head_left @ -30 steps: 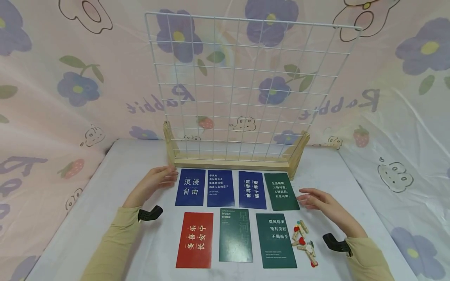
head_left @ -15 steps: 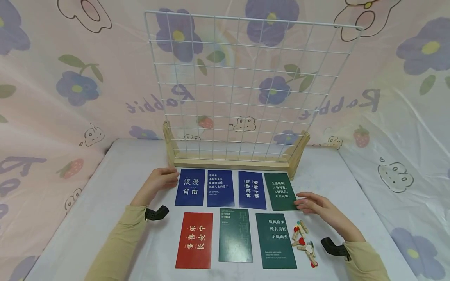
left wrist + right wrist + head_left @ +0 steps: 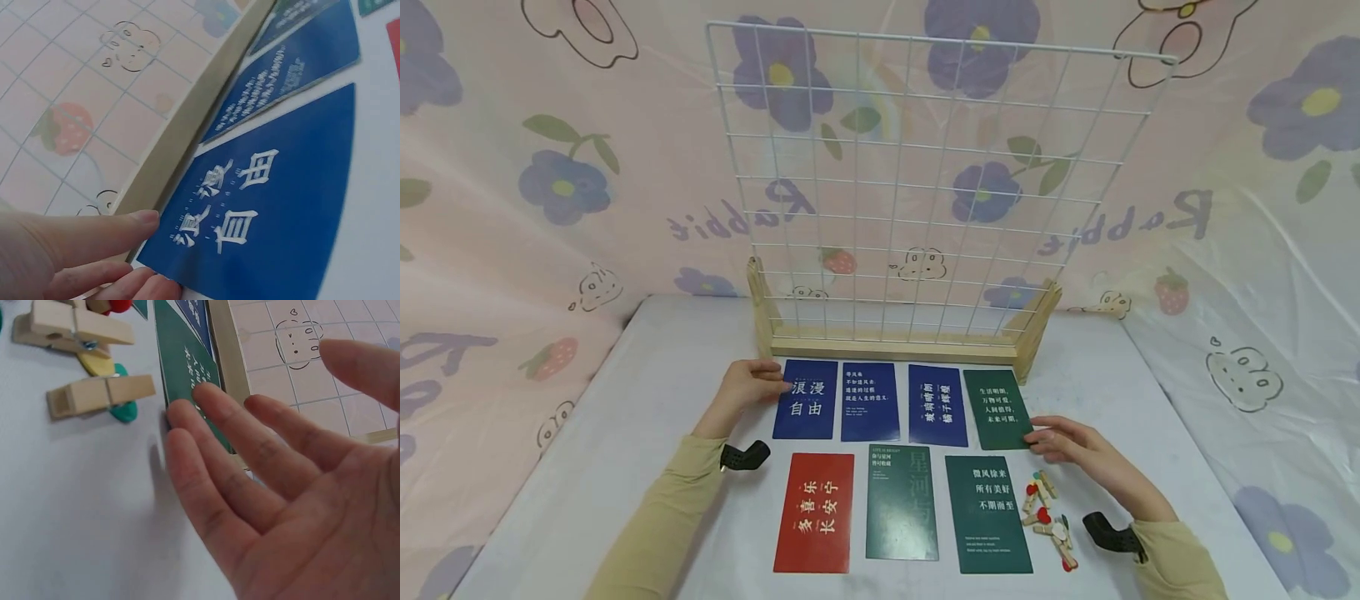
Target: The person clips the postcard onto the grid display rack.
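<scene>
My left hand [image 3: 745, 390] is at the left edge of a dark blue card [image 3: 806, 421] with white characters. In the left wrist view its thumb [image 3: 134, 226] extends over the card's near corner, with other fingertips beside that edge. Over on the right, my right hand [image 3: 1067, 440] reaches to a green card [image 3: 996, 392], fingertips right at its lower right edge. The right wrist view shows that palm turned to the camera, fingers loosely spread and nothing held. Two more blue cards, one [image 3: 870, 425] and another [image 3: 938, 429], lie between them.
Behind the cards, a white wire grid [image 3: 910, 175] stands in a wooden base [image 3: 887, 348]. Nearer lie a red card [image 3: 814, 550] and two green cards, one [image 3: 901, 508] and another [image 3: 985, 521]. Several small wooden clothespins [image 3: 1060, 546] with coloured decorations lie at right.
My left hand has moved right, its fingertips now overlapping the blue card's edge. The right hand has shifted slightly left and down to the green card. The cards show no clear movement.
</scene>
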A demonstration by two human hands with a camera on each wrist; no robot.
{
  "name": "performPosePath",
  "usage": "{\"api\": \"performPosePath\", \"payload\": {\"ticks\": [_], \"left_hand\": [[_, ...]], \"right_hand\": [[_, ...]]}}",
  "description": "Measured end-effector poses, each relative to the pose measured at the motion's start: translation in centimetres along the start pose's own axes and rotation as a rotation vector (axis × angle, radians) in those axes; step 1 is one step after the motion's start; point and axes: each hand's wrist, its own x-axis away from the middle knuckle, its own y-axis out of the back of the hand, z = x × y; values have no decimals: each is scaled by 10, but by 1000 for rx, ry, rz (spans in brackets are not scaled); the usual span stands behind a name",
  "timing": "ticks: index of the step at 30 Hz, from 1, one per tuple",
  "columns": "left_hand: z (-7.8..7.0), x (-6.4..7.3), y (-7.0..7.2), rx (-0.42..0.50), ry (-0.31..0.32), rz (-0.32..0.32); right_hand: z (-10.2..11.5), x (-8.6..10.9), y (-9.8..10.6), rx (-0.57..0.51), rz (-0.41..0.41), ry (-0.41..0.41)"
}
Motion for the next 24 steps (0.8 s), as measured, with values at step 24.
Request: {"api": "performPosePath", "payload": {"ticks": [24], "left_hand": [[7, -3, -18, -195, -81, -202]], "right_hand": [[1, 2, -2, -24, 24, 29]]}}
